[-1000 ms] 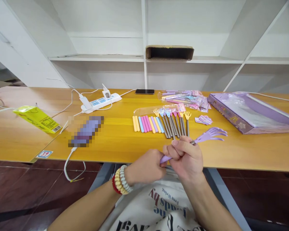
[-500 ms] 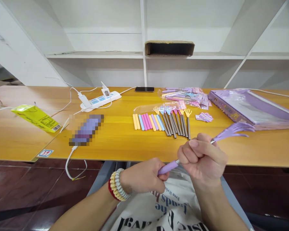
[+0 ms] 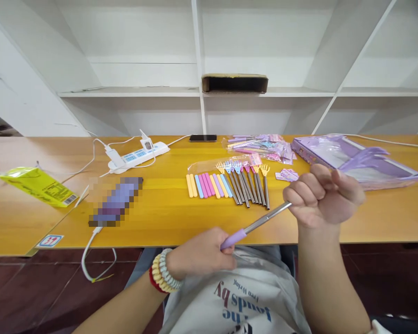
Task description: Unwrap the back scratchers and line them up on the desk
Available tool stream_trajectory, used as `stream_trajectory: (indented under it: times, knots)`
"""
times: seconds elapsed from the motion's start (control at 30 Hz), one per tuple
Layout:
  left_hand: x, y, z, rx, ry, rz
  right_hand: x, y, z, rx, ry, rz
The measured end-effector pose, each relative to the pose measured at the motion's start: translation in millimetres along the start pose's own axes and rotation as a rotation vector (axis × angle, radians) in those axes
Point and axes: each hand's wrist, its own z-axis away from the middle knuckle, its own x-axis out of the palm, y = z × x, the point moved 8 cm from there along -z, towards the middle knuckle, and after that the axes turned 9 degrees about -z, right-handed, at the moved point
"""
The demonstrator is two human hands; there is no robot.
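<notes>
My left hand (image 3: 205,250), with coil bands at the wrist, is closed on the purple handle of a back scratcher (image 3: 268,217). Its metal rod slants up to the right into my right hand (image 3: 322,195), which is wrapped round the upper part. The purple claw head (image 3: 365,158) shows beyond my right fist. On the table beyond my hands lie a row of coloured grip sleeves (image 3: 209,185) and several metal rods with yellow, blue and pink claw heads (image 3: 245,183).
Bagged scratchers (image 3: 261,146), small cards (image 3: 286,175) and a purple box (image 3: 334,153) lie at the back right. Leftward are a power strip (image 3: 139,157), a pixelated phone (image 3: 118,202) and a yellow box (image 3: 38,185). A dark phone (image 3: 202,138) lies near the shelf.
My right hand has moved right and up with the claw end, and more of the metal rod shows between my hands. The whole view has shifted a little.
</notes>
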Motion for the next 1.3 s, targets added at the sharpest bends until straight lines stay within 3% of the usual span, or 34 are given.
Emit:
stream_trajectory:
  times: [0.13,0.23,0.3,0.37,0.47,0.53,0.6,0.63,0.73,0.83,0.93,1.13,1.23,1.3]
  knots:
    - [-13.9,-4,-5,-0.022,0.126,0.153,-4,33,-4,0.010,0.116,0.239]
    - [-14.3,-1,-18,0.029,0.207,0.409,-7,85,12,0.163,0.190,0.376]
    - [-17.6,4,-25,0.108,0.293,0.543,-3,123,26,0.319,0.150,0.501]
    - [-23.2,9,-27,0.165,0.358,0.574,1,142,35,0.338,0.159,0.557]
    - [-43.0,16,-21,0.191,0.432,0.370,2,143,32,0.259,0.216,0.557]
    - [-72.2,20,-12,0.191,0.586,0.258,-1,140,24,0.250,0.246,0.541]
    - [-104.6,20,-7,0.166,0.762,0.385,-6,137,14,0.256,0.268,0.589]
    - [-114.5,22,-11,0.185,0.756,0.532,-7,135,9,0.247,0.262,0.658]
    - [-123.5,43,-40,0.268,0.499,0.925,0,130,-5,0.145,0.185,1.004]
    - [-140.2,50,-57,0.264,0.575,1.088,10,129,-13,0.086,0.121,1.310]
    - [-157.2,41,-69,0.193,0.744,1.085,13,135,-26,0.166,0.031,1.466]
    - [-174.3,6,-94,-0.002,0.834,1.027,6,154,-48,0.321,-0.026,1.477]
    - [-194.7,-2,-82,-0.030,0.880,0.986,0,158,-30,0.357,-0.006,1.406]
    - [-220.8,-2,-55,-0.004,0.948,0.960,-2,151,-10,0.346,0.000,1.356]
